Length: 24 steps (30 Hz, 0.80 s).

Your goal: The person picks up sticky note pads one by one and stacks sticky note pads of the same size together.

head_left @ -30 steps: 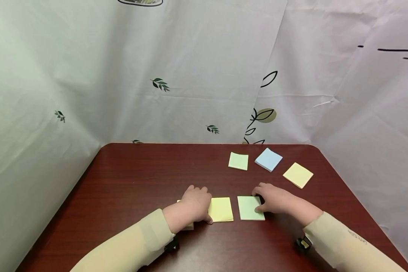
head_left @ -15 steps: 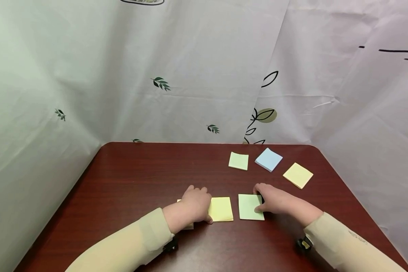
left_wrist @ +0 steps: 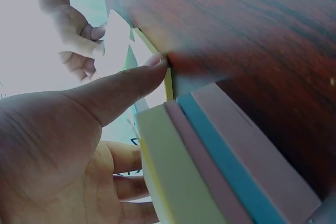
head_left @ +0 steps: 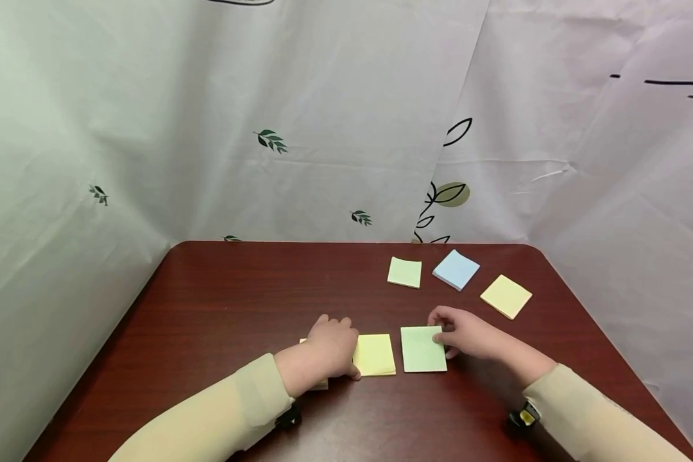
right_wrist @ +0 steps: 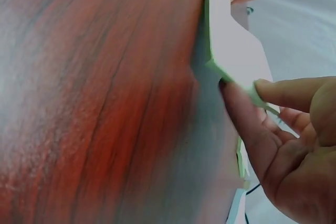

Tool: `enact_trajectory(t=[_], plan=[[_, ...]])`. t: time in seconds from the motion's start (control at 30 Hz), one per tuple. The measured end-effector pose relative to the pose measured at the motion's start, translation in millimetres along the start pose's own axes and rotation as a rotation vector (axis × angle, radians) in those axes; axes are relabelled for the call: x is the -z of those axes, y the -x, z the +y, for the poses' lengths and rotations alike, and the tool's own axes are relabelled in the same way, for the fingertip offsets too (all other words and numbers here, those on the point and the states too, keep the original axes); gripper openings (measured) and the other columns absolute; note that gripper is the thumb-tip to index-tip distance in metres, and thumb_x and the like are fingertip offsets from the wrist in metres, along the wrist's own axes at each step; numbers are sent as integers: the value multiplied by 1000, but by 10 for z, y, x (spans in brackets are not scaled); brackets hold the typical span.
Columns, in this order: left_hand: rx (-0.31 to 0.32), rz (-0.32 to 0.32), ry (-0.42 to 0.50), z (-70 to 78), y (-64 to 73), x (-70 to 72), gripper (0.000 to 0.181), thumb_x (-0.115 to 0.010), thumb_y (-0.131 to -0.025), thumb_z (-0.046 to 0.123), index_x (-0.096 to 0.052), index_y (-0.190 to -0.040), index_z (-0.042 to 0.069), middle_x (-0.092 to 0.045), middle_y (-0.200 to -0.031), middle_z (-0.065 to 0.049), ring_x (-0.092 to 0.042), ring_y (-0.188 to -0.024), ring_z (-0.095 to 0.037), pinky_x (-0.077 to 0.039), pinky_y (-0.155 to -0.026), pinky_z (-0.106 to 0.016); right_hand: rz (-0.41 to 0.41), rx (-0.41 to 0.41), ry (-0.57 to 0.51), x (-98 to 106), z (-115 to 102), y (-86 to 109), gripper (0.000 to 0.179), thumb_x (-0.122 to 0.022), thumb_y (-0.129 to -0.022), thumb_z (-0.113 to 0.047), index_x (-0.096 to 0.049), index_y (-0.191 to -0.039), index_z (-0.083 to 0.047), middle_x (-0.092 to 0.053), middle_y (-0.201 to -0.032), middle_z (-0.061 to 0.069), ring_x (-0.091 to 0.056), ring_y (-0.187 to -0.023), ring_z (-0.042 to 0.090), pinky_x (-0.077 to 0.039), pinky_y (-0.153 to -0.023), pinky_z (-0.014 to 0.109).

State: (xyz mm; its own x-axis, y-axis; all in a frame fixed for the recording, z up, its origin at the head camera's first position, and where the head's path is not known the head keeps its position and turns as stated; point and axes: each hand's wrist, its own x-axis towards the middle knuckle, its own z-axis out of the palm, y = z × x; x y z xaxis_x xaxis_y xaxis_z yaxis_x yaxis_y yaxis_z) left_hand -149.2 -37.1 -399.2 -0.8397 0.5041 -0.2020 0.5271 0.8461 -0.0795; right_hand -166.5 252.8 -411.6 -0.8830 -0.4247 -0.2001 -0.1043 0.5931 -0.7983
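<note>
My left hand [head_left: 329, 346] lies over a stack of sticky note pads [head_left: 321, 385], partly hidden beneath it. In the left wrist view, that stack's edges [left_wrist: 210, 156] show pale yellow, pink and blue layers. The left thumb lies along the near edge of a yellow sticky note pad [head_left: 374, 355], and its fingers are on the far side. My right hand [head_left: 468, 332] pinches the right side of a light green sticky note pad [head_left: 423, 350]. In the right wrist view, one digit is above and another below the green pad's edge [right_wrist: 236, 51]. A narrow gap separates green from yellow.
Farther back on the dark red table [head_left: 237, 289] lie a small green pad [head_left: 405, 272], a blue pad [head_left: 456, 269] and a pale yellow pad [head_left: 505, 296]. White patterned cloth [head_left: 323, 128] hangs behind the table and along both sides.
The right hand has changed its hold on the green pad, with a digit now beneath its edge. The pad has shifted slightly left and up in view. The left hand has stayed still.
</note>
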Motion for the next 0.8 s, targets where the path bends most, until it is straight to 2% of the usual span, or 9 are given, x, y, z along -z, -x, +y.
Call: enact_trajectory(t=[0.17,0.37,0.53,0.8], plan=[[-6,16,7,-6,18,0,57,-83,-66,61,-70,-96,15,-52,-85,1,-54,-77,-19,-37,-76,-35,-17,-8,-145,76,7,1,16,-61,-96,-6,-57,-111,0,-49,-94,13,-63,-83,24,-58,-64,41],[-11,20,10,-11,19,-10,56,-83,-66,61,-70,-95,15,-53,-84,1,-54,-78,-19,-37,-76,-35,-49,-42,-267,125,-11,-26,27,-63,-96,-9,-54,-118,5,-54,-93,13,-63,-82,23,-58,-68,41],[-13,17,14,-12,11,-18,57,-82,-67,62,-71,-96,15,-53,-85,0,-54,-80,-20,-38,-78,-36,-101,-76,-323,51,-46,-103,31,-63,-96,-10,-52,-120,6,-58,-95,14,-67,-79,25,-58,-68,39],[-6,14,19,-24,43,-15,59,-81,-69,63,-72,-100,14,-55,-89,0,-56,-82,-20,-38,-80,-37,-157,-112,-332,-186,-139,-288,29,-63,-96,-11,-55,-119,5,-62,-94,15,-68,-73,23,-58,-63,35]])
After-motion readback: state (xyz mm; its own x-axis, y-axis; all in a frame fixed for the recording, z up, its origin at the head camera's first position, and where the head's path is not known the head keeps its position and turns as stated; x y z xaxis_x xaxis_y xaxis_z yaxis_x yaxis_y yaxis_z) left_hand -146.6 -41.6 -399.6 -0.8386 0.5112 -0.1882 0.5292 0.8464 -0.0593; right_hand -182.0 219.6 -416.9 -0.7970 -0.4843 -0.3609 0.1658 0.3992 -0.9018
